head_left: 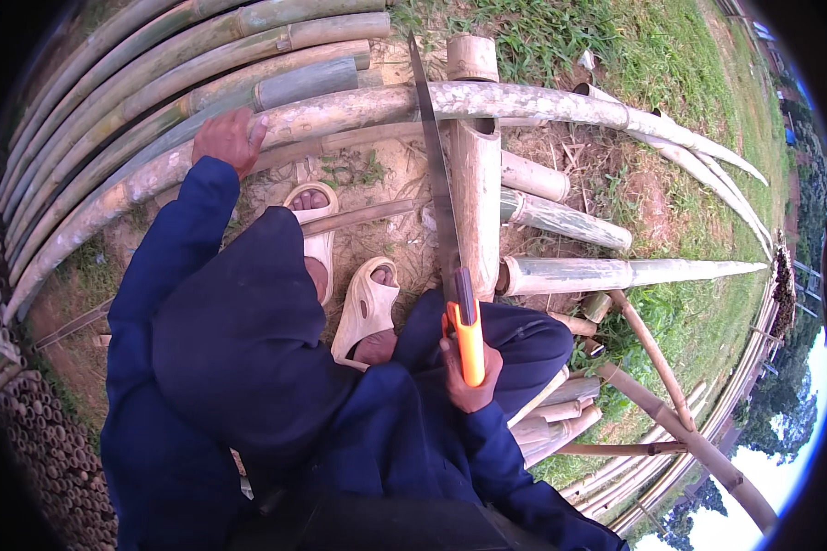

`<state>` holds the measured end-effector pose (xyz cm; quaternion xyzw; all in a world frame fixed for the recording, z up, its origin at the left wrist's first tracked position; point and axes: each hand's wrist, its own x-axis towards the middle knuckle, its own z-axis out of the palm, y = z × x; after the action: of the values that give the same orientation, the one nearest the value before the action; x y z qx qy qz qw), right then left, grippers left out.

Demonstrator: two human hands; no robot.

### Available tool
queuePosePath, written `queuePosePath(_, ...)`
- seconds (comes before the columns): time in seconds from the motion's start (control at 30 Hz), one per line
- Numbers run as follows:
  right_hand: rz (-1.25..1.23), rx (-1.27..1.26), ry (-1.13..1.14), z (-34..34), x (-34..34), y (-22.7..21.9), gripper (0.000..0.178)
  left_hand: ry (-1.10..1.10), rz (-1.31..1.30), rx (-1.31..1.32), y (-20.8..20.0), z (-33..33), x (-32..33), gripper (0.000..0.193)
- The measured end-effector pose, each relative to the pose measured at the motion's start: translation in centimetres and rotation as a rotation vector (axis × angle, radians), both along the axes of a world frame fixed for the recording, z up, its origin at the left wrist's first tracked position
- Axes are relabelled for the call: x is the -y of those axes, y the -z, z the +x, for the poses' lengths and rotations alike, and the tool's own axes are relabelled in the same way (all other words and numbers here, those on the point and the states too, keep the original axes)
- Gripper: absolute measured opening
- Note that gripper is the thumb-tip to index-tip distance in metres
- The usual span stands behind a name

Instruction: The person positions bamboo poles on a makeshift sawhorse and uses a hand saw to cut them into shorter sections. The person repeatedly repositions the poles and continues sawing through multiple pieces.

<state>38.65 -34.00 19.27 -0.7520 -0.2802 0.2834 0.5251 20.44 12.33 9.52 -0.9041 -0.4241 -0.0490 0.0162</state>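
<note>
A long mottled bamboo pole runs across in front of me, lying over a thick notched bamboo piece. My left hand is wrapped over the pole at the left, beside a row of other poles. In my right hand, close to my bent knee, is the orange handle of a handsaw. Its long dark blade points away from me and crosses the pole just left of the thick piece. Whether the teeth have cut into the pole, I cannot tell.
Several cut bamboo poles lie side by side at the far left. Shorter bamboo lengths lie on the right, near grass. My feet in cream sandals stand close below the pole. Stacked bamboo fills the lower left.
</note>
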Motion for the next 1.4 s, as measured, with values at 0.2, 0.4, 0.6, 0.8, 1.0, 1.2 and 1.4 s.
queuePosePath(0.2,0.072,-0.108,-0.066,5.0,-14.1,2.3,0.016,0.0,0.046,-0.008,0.7,-0.7,-0.1,0.052)
queuePosePath(0.4,-0.086,0.051,-0.079,-0.1,1.1,-3.4,0.034,-0.037,0.01,-0.015,-0.4,-0.2,0.3,0.054)
queuePosePath(0.6,-0.154,-0.042,-0.091,4.4,-9.3,0.8,0.015,-0.021,0.008,0.009,0.0,0.4,0.4,0.055)
queuePosePath(0.8,-0.028,-0.112,-0.055,2.9,-8.6,-0.9,0.015,-0.034,0.024,0.0,0.6,-0.6,-1.0,0.056)
queuePosePath(1.0,-0.071,0.027,-0.027,-0.1,1.2,-3.6,0.021,-0.023,0.0,-0.038,0.0,-0.3,0.6,0.055)
queuePosePath(1.2,0.016,-0.054,-0.088,5.8,-13.8,1.7,0.016,-0.031,-0.027,-0.057,-0.7,0.1,-0.3,0.055)
queuePosePath(1.4,-0.095,-0.05,-0.033,0.0,-0.4,-1.9,0.025,-0.038,-0.007,-0.054,0.0,-0.5,0.2,0.055)
